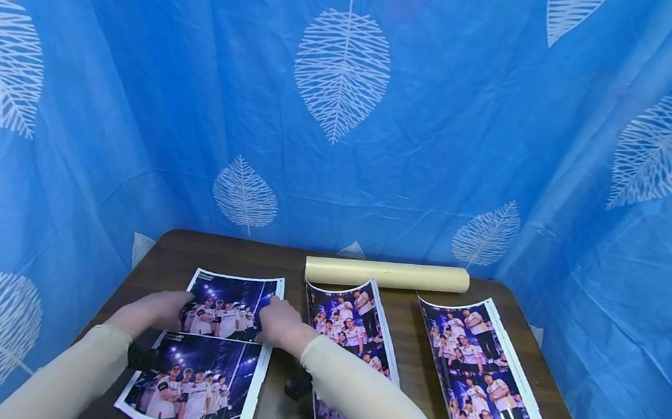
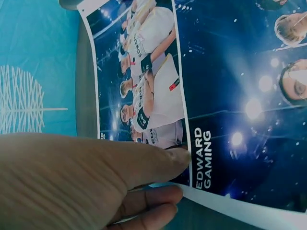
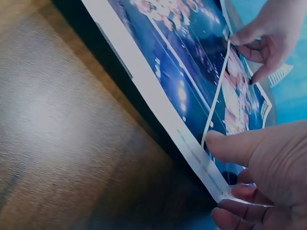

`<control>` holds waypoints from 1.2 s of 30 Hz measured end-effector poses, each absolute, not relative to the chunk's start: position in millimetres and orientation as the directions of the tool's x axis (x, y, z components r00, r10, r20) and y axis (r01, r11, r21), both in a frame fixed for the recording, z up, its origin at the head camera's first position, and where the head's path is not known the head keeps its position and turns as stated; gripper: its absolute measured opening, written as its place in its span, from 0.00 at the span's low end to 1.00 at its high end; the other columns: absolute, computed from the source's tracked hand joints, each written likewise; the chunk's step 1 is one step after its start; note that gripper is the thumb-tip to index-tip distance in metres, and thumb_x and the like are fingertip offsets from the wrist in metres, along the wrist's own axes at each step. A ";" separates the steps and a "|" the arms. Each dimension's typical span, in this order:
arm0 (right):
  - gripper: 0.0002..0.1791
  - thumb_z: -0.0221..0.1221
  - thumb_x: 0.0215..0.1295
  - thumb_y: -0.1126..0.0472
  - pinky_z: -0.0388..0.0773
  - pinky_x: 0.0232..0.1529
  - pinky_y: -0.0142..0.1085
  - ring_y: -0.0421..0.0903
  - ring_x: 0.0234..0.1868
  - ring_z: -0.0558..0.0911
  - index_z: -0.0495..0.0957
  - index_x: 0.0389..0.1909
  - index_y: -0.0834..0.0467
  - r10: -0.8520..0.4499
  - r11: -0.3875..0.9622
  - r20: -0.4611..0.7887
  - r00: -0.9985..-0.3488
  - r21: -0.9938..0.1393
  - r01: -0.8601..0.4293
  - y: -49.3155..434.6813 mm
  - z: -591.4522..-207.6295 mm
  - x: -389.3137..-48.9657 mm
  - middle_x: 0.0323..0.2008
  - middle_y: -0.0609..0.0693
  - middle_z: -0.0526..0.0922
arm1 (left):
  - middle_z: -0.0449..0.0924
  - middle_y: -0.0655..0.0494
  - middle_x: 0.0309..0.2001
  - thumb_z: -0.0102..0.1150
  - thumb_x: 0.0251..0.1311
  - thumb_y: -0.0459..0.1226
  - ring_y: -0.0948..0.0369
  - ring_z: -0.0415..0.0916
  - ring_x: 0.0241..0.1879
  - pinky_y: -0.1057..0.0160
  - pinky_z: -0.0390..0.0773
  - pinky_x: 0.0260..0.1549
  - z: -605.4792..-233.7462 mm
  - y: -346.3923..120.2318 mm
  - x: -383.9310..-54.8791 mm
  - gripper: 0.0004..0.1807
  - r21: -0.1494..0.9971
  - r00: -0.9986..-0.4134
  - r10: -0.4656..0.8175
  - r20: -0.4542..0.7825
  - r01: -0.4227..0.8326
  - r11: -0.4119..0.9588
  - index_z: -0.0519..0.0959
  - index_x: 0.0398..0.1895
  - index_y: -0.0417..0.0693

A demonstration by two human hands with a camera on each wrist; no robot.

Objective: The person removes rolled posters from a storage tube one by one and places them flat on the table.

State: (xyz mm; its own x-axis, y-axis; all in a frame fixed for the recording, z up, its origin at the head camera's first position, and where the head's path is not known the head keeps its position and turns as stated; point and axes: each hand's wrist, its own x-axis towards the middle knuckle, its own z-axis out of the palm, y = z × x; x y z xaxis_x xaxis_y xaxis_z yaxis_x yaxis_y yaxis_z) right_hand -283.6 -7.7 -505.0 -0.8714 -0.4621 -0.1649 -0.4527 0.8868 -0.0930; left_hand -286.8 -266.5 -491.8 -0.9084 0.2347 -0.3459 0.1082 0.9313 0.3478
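Note:
A glossy photo sheet (image 1: 198, 376) with two group pictures, one above the other, lies at the left of the table. My left hand (image 1: 154, 312) pinches its left edge. In the left wrist view the thumb presses on top, by the white line between the pictures and the words "EDWARD GAMING", while curled fingers pass under the edge. On the opposite edge, my right hand (image 1: 283, 327) pinches the same sheet; its thumb is at the white line in the right wrist view, with the fingers below. The sheet bends a little between the hands.
A second photo sheet (image 1: 355, 321) lies in the middle, partly covered by the right forearm. Another curled photo sheet (image 1: 486, 382) is at the right. A pale yellow roll (image 1: 390, 275) lies along the back of the dark wooden table (image 1: 246, 249). Blue leaf-patterned cloth (image 1: 414, 163) surrounds it.

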 end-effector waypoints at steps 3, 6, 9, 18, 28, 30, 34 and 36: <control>0.25 0.75 0.56 0.43 0.83 0.42 0.42 0.50 0.52 0.77 0.87 0.49 0.55 -0.445 0.895 -0.187 -0.876 -0.105 -0.433 -5.9 -504.3 -288.4 0.53 0.53 0.77 | 0.75 0.29 0.58 0.75 0.51 0.25 0.32 0.73 0.58 0.32 0.72 0.56 -493.8 -265.7 -291.2 0.38 0.372 -0.894 0.231 -0.384 0.079 0.925 0.69 0.67 0.30; 0.31 0.75 0.55 0.41 0.82 0.43 0.43 0.51 0.55 0.74 0.84 0.55 0.53 -0.431 0.903 -0.215 -0.876 -0.099 -0.419 -3.9 -505.3 -293.8 0.57 0.52 0.77 | 0.67 0.26 0.62 0.73 0.52 0.24 0.29 0.68 0.60 0.30 0.71 0.56 -495.3 -265.9 -295.9 0.43 0.364 -0.878 0.212 -0.429 0.047 0.930 0.65 0.72 0.31; 0.38 0.75 0.54 0.38 0.81 0.48 0.44 0.52 0.60 0.73 0.80 0.63 0.51 -0.418 0.909 -0.243 -0.876 -0.101 -0.405 -1.9 -506.0 -297.9 0.64 0.51 0.75 | 0.63 0.27 0.61 0.73 0.51 0.24 0.31 0.67 0.58 0.30 0.72 0.55 -495.7 -266.5 -300.3 0.46 0.347 -0.865 0.195 -0.463 0.025 0.938 0.62 0.74 0.33; 0.51 0.75 0.53 0.39 0.71 0.66 0.50 0.55 0.74 0.63 0.66 0.76 0.50 -0.384 0.922 -0.307 -0.871 -0.181 -0.342 1.3 -502.6 -302.7 0.78 0.52 0.61 | 0.56 0.27 0.71 0.81 0.43 0.26 0.28 0.61 0.66 0.31 0.71 0.57 -489.2 -259.5 -309.7 0.51 0.265 -0.867 0.202 -0.456 0.084 0.961 0.64 0.74 0.34; 0.57 0.76 0.52 0.39 0.68 0.69 0.52 0.58 0.77 0.60 0.59 0.80 0.47 -0.357 0.930 -0.337 -0.871 -0.215 -0.298 1.5 -500.6 -304.0 0.80 0.53 0.55 | 0.50 0.28 0.75 0.81 0.42 0.25 0.26 0.56 0.69 0.29 0.68 0.59 -484.4 -256.4 -315.7 0.55 0.238 -0.852 0.193 -0.487 0.083 0.968 0.61 0.76 0.38; 0.57 0.76 0.52 0.40 0.67 0.69 0.52 0.58 0.77 0.60 0.58 0.80 0.47 -0.355 0.930 -0.341 -0.871 -0.224 -0.291 1.2 -501.1 -305.0 0.80 0.53 0.54 | 0.49 0.28 0.76 0.81 0.41 0.25 0.26 0.54 0.70 0.29 0.67 0.60 -483.5 -256.5 -317.3 0.55 0.223 -0.848 0.204 -0.489 0.104 0.969 0.62 0.76 0.38; 0.58 0.76 0.52 0.40 0.67 0.70 0.52 0.59 0.76 0.62 0.56 0.81 0.46 -0.349 0.930 -0.354 -0.868 -0.248 -0.272 1.2 -502.2 -307.1 0.81 0.54 0.51 | 0.47 0.29 0.77 0.82 0.41 0.27 0.26 0.52 0.71 0.29 0.65 0.61 -483.1 -257.6 -320.8 0.57 0.203 -0.841 0.206 -0.500 0.118 0.972 0.60 0.77 0.39; 0.59 0.76 0.52 0.40 0.67 0.69 0.52 0.59 0.75 0.64 0.55 0.81 0.46 -0.345 0.929 -0.361 -0.866 -0.261 -0.262 1.0 -502.3 -307.6 0.81 0.55 0.50 | 0.47 0.29 0.77 0.83 0.41 0.28 0.26 0.51 0.71 0.28 0.63 0.62 -482.6 -258.1 -322.1 0.59 0.197 -0.839 0.202 -0.505 0.116 0.973 0.59 0.78 0.39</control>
State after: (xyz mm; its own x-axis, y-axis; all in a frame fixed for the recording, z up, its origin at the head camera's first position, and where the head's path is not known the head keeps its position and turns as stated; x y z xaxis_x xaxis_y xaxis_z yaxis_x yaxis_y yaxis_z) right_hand -307.6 1.0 -502.3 -0.8662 -0.3454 -0.3610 -0.2619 0.9292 -0.2607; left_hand -322.1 -258.1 -482.6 -0.8390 0.2025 -0.5051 0.1161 0.9734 0.1974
